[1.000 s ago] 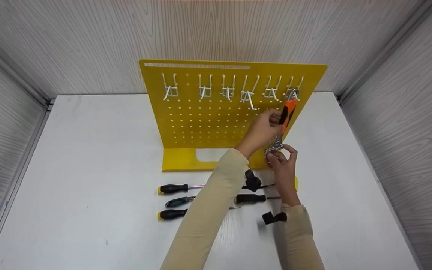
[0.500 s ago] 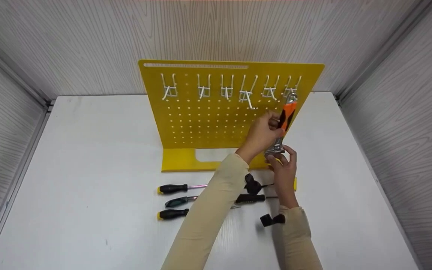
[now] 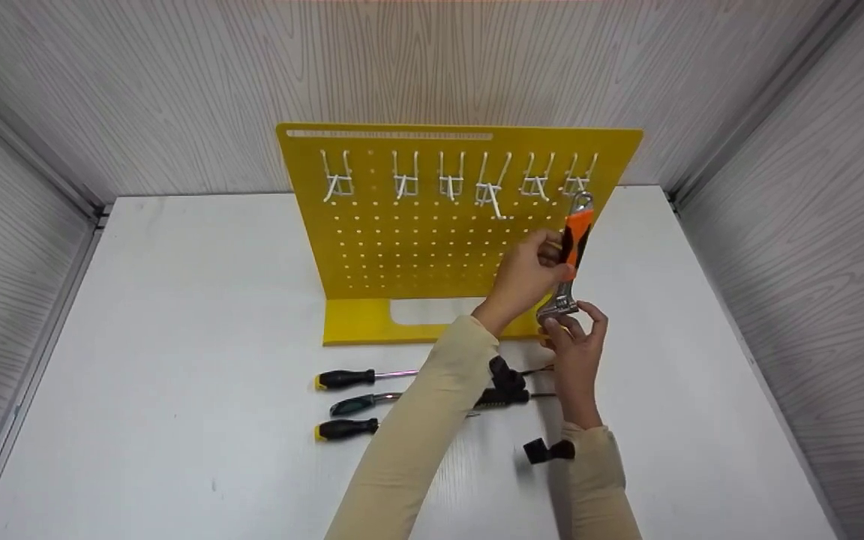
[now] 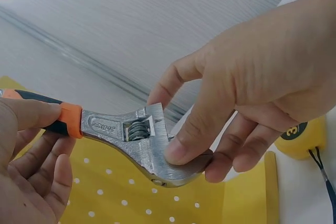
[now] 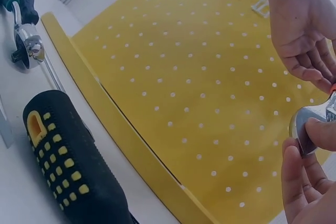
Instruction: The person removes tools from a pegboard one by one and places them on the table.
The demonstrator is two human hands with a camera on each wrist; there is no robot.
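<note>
An adjustable wrench point(image 3: 579, 234) with an orange and black handle hangs between my two hands in front of the pegboard point(image 3: 417, 255). My left hand point(image 3: 523, 274) grips its handle, thumb along one side, as the left wrist view shows. With thumb and fingers, my right hand point(image 4: 247, 72) pinches the steel head point(image 4: 163, 153), which points down. The wrench's ring end is up, just below and in front of the rightmost white hook point(image 3: 576, 182); I cannot tell if they touch. In the right wrist view, part of the wrench is cut off by the frame edge.
More white hooks point(image 3: 490, 193) line the pegboard's top. On the table lie screwdrivers point(image 3: 346, 379), a ratchet wrench point(image 5: 30, 48) and a black-handled tool with yellow dots point(image 5: 76, 156), partly behind my left sleeve. A yellow tape measure point(image 4: 302, 137) sits beside the board's base.
The wrench has come down and towards me, its ring end passing from in front of the rightmost hook to below it. Both hands moved down with it, keeping their hold.
</note>
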